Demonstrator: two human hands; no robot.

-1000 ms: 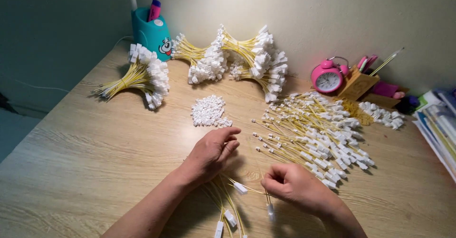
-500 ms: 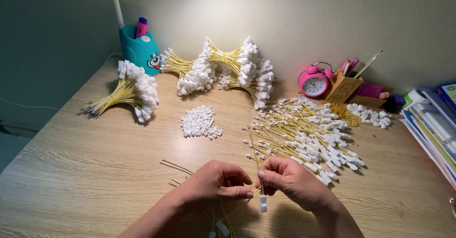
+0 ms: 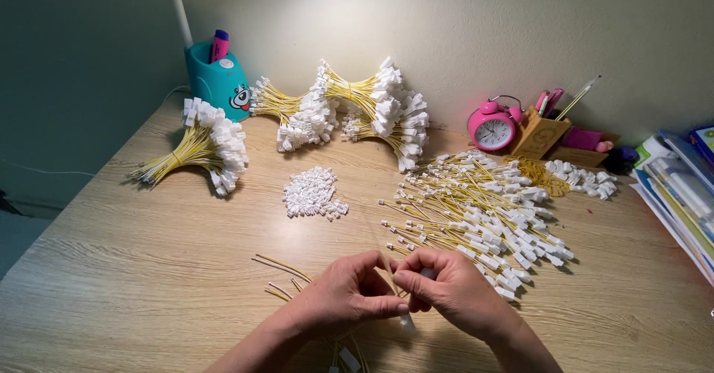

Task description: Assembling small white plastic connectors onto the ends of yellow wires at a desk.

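Yellow wire is pinched between both hands low at the worktop centre: left hand and right hand closed on it, a white connector at the fingertips. Fitting appears underway; seating needs alignment. Loose connectors and unsorted wires lie beyond; finished bundles sit well apart. Nothing obstructs.

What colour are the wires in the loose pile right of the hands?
Yellow, with white connectors on the ends; the wires show in the head view.
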